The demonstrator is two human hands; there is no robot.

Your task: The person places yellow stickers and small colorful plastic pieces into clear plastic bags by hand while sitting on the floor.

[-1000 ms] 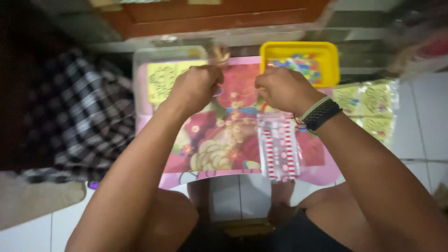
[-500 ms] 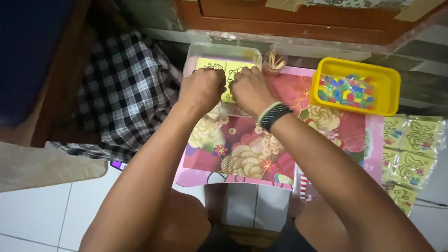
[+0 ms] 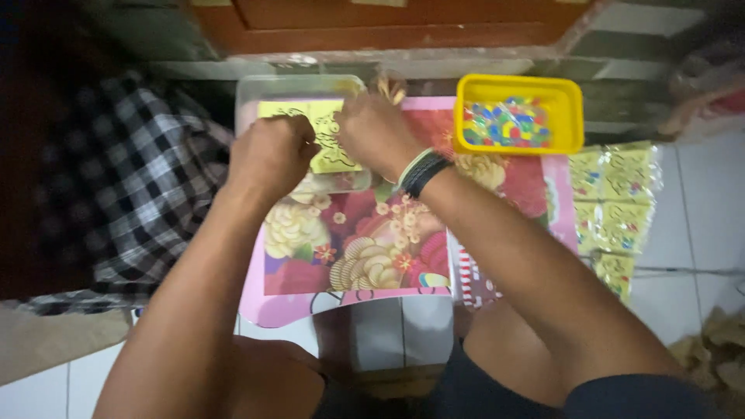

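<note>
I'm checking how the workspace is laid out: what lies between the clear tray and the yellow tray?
In the head view, the right hand and a strip of the flowered pink mat.

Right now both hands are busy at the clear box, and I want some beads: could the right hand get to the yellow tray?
Probably yes: the yellow tray sits open-topped just beside the right hand, with nothing visible between them.

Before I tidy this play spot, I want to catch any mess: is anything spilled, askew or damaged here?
Nothing looks spilled. The small multicoloured pieces sit inside the yellow rectangular plastic tray. Both hands, left hand and right hand, are over the yellow patterned sheets in the clear plastic box. The glossy yellow packets lie loosely overlapped beside the pink floral table.
</note>
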